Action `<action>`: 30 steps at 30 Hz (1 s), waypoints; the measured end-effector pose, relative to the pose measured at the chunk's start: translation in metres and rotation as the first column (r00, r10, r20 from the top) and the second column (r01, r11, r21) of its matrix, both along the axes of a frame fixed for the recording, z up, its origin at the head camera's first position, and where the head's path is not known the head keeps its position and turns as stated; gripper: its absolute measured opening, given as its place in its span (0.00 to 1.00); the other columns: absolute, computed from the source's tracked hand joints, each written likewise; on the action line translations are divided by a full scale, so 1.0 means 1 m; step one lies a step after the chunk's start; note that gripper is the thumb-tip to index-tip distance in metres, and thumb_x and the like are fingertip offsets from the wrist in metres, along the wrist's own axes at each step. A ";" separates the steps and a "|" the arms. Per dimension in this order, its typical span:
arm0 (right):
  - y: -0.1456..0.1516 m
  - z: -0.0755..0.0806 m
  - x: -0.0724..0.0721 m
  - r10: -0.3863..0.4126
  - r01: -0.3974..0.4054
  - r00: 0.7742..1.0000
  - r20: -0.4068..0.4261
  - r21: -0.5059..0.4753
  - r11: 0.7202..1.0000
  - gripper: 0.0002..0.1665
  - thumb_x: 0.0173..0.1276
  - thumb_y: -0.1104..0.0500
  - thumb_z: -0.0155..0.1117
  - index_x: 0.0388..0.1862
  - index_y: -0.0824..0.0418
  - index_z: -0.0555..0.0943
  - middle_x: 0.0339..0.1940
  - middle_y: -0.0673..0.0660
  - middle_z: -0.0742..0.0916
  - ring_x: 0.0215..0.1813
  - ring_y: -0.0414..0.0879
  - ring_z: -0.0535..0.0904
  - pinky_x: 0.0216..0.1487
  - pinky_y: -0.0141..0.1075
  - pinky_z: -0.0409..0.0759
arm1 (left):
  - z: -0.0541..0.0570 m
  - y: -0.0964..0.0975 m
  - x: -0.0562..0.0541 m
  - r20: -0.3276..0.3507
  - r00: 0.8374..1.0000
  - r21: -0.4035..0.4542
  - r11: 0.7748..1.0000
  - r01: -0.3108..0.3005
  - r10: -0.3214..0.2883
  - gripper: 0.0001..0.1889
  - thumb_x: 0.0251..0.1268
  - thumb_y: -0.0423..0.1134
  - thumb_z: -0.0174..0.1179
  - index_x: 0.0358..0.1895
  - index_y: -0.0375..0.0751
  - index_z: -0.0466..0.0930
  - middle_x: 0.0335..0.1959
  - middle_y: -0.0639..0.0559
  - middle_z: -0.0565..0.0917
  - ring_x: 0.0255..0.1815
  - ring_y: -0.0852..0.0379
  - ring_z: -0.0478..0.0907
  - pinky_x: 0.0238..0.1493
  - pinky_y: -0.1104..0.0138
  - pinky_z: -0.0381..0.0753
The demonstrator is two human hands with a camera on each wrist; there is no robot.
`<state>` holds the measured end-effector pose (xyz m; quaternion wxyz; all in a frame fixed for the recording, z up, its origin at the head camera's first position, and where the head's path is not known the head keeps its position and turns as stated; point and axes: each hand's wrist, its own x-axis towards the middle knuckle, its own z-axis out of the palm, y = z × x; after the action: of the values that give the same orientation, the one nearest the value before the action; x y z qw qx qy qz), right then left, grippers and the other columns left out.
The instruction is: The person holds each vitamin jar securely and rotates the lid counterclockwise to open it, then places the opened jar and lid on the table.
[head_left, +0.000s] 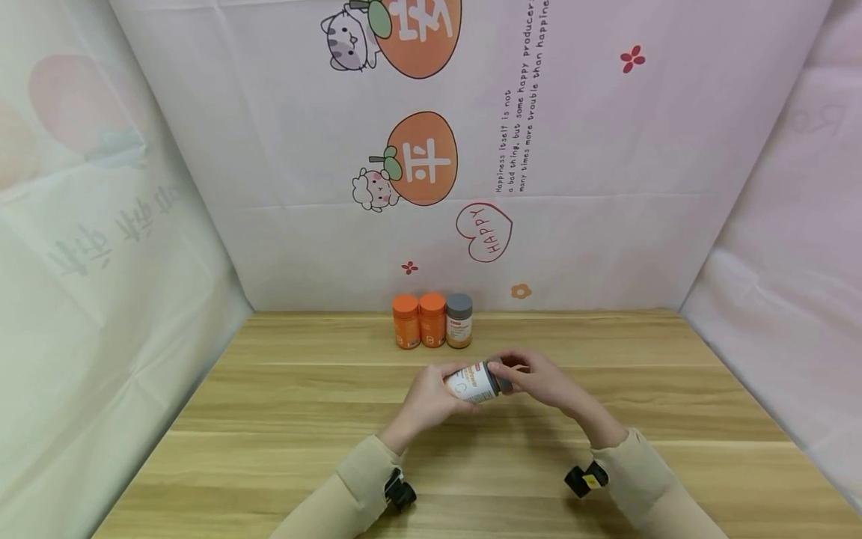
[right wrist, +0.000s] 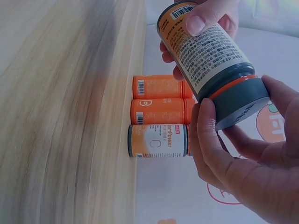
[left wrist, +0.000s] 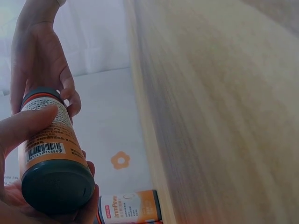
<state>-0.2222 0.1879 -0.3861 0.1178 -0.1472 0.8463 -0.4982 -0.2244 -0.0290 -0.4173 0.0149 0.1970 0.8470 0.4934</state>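
Observation:
Above the table, a supplement bottle (head_left: 473, 382) with a white and orange label is held tilted between both hands. My left hand (head_left: 432, 394) grips its body, the thumb lying across the label near the barcode in the left wrist view. The dark base (left wrist: 58, 186) of the bottle faces that camera. My right hand (head_left: 542, 380) pinches the grey cap (right wrist: 239, 101) between thumb and fingers. An orange ring shows between cap and bottle neck in the right wrist view.
Two orange bottles (head_left: 407, 322) and a grey-capped bottle (head_left: 459, 322) stand side by side at the back of the wooden table (head_left: 303, 419). Behind them hangs a white printed cloth (head_left: 289, 187), with more cloth along both sides.

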 end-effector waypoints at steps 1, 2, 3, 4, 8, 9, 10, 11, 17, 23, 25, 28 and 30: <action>0.000 0.000 0.000 0.007 -0.007 1.000 -0.008 -0.003 1.000 0.28 0.69 0.44 0.56 0.59 0.61 0.74 0.53 0.61 0.80 0.50 0.49 0.78 0.49 0.46 0.80 | 0.000 0.000 0.000 0.004 1.000 0.000 1.000 -0.002 0.002 0.35 0.31 0.37 0.78 0.54 0.45 0.80 0.43 0.52 0.84 0.35 0.59 0.75 0.37 0.67 0.73; 0.001 0.001 0.001 0.014 -0.014 1.000 -0.017 -0.003 1.000 0.28 0.69 0.44 0.57 0.60 0.61 0.74 0.54 0.61 0.80 0.50 0.49 0.79 0.48 0.46 0.81 | 0.000 0.000 0.000 0.002 1.000 0.000 1.000 0.000 0.000 0.35 0.31 0.37 0.78 0.54 0.45 0.80 0.43 0.52 0.84 0.35 0.59 0.75 0.37 0.67 0.73; 0.001 0.001 0.001 0.020 -0.020 0.999 -0.024 -0.004 1.000 0.28 0.69 0.45 0.57 0.60 0.60 0.74 0.54 0.61 0.80 0.50 0.50 0.79 0.48 0.45 0.81 | 0.001 -0.001 0.000 0.001 1.000 0.000 1.000 0.000 0.000 0.35 0.31 0.37 0.79 0.54 0.45 0.80 0.42 0.52 0.84 0.35 0.59 0.75 0.36 0.67 0.73; 0.002 0.001 0.001 0.026 -0.026 0.999 -0.032 -0.005 1.000 0.27 0.69 0.45 0.58 0.60 0.60 0.74 0.54 0.61 0.80 0.50 0.50 0.79 0.47 0.44 0.81 | 0.001 -0.001 0.000 -0.001 1.000 0.000 1.000 0.000 0.000 0.35 0.31 0.38 0.79 0.54 0.45 0.80 0.42 0.52 0.84 0.35 0.59 0.75 0.36 0.67 0.73; 0.003 0.001 0.000 0.054 -0.055 0.996 -0.064 -0.010 0.998 0.26 0.69 0.47 0.58 0.61 0.59 0.74 0.55 0.63 0.79 0.52 0.52 0.79 0.47 0.41 0.81 | 0.002 -0.001 0.000 -0.004 1.000 -0.004 1.000 0.000 0.000 0.35 0.31 0.38 0.78 0.54 0.45 0.80 0.42 0.52 0.84 0.35 0.59 0.75 0.36 0.67 0.73; 0.004 0.001 0.000 0.062 -0.064 0.995 -0.072 -0.013 0.998 0.26 0.69 0.48 0.59 0.61 0.59 0.74 0.55 0.63 0.79 0.53 0.53 0.79 0.47 0.41 0.81 | 0.002 -0.002 0.000 -0.002 1.000 -0.004 1.000 -0.001 0.001 0.35 0.31 0.38 0.78 0.54 0.46 0.80 0.43 0.52 0.84 0.35 0.59 0.75 0.36 0.67 0.73; 0.004 0.000 0.000 0.069 -0.070 0.994 -0.080 -0.013 0.997 0.25 0.69 0.48 0.59 0.61 0.58 0.74 0.56 0.63 0.79 0.53 0.54 0.78 0.47 0.41 0.81 | 0.002 -0.002 0.000 -0.002 1.000 -0.003 1.000 -0.001 0.001 0.36 0.31 0.38 0.78 0.54 0.46 0.80 0.43 0.52 0.84 0.35 0.59 0.75 0.36 0.67 0.73; 0.004 0.000 -0.001 0.078 -0.080 0.993 -0.088 -0.016 0.997 0.25 0.68 0.49 0.59 0.61 0.59 0.74 0.56 0.63 0.79 0.54 0.54 0.78 0.47 0.41 0.80 | 0.002 -0.002 0.000 -0.006 1.000 -0.001 1.000 0.000 0.000 0.36 0.31 0.38 0.78 0.54 0.45 0.80 0.43 0.51 0.84 0.35 0.59 0.75 0.36 0.67 0.73; 0.006 -0.001 -0.003 0.121 -0.126 0.985 -0.124 -0.036 0.991 0.26 0.67 0.51 0.62 0.60 0.60 0.73 0.54 0.61 0.80 0.56 0.58 0.76 0.48 0.39 0.79 | 0.001 -0.003 0.000 -0.017 1.000 0.007 1.000 0.004 -0.004 0.36 0.30 0.38 0.79 0.54 0.44 0.81 0.43 0.51 0.85 0.34 0.60 0.75 0.35 0.68 0.73; 0.009 -0.002 -0.004 0.154 -0.162 0.973 -0.171 -0.034 0.986 0.26 0.64 0.52 0.65 0.59 0.56 0.73 0.55 0.58 0.80 0.58 0.59 0.74 0.49 0.37 0.78 | 0.001 -0.003 0.000 0.010 1.000 0.021 1.000 0.007 -0.007 0.36 0.30 0.38 0.79 0.54 0.45 0.81 0.44 0.52 0.85 0.35 0.60 0.75 0.37 0.67 0.74; 0.009 -0.002 -0.003 0.158 -0.167 0.971 -0.179 -0.037 0.985 0.26 0.63 0.53 0.66 0.59 0.56 0.73 0.55 0.57 0.79 0.59 0.60 0.74 0.50 0.38 0.78 | 0.001 -0.003 0.000 0.012 1.000 0.027 1.000 0.009 -0.010 0.36 0.30 0.38 0.79 0.54 0.45 0.81 0.44 0.52 0.85 0.35 0.59 0.75 0.37 0.67 0.74; 0.010 -0.003 -0.003 0.161 -0.172 0.969 -0.185 -0.048 0.984 0.27 0.61 0.54 0.68 0.59 0.57 0.73 0.56 0.57 0.79 0.59 0.60 0.73 0.52 0.40 0.78 | 0.001 -0.002 0.000 0.014 1.000 0.032 0.999 0.012 -0.013 0.36 0.30 0.38 0.79 0.55 0.45 0.80 0.44 0.51 0.85 0.36 0.59 0.75 0.37 0.67 0.74; 0.010 -0.004 -0.004 0.166 -0.181 0.968 -0.186 -0.062 0.982 0.28 0.61 0.55 0.69 0.59 0.58 0.73 0.56 0.58 0.78 0.59 0.61 0.72 0.54 0.42 0.77 | 0.001 -0.002 0.001 0.017 1.000 0.037 0.999 0.012 -0.013 0.37 0.30 0.37 0.79 0.55 0.45 0.80 0.44 0.51 0.85 0.36 0.59 0.76 0.37 0.67 0.74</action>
<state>-0.2258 0.1980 -0.3900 0.0780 -0.2697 0.8172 -0.5033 -0.2235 -0.0312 -0.4160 0.0217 0.1984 0.8365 0.5104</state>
